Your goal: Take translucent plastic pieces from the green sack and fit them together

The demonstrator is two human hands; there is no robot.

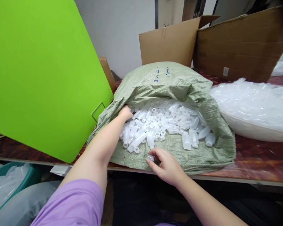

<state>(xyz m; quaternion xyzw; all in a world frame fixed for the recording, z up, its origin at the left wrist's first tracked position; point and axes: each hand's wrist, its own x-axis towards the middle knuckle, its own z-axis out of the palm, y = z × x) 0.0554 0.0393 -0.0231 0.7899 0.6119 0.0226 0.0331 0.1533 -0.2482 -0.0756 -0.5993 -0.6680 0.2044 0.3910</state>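
Observation:
A green woven sack (141, 78) lies on its side with its mouth towards me. Inside and spilling onto its lower flap are many small translucent white plastic bottles (138, 139). My left hand (126, 113) reaches to the left side of the sack's mouth, against the bottles; its fingers are hidden. At the front edge of the flap, my right hand (163, 164) is closed, pinching a small clear ribbed plastic piece (151, 157) between thumb and fingers. One bottle (150, 139) lies just beyond that hand.
A large bright green board (42, 72) leans at the left. Right of the sack, a wide container (254, 131) is heaped with translucent pieces. Cardboard boxes (167, 45) stand behind on the red-brown table (261, 160). A teal tub (29, 182) sits low at left.

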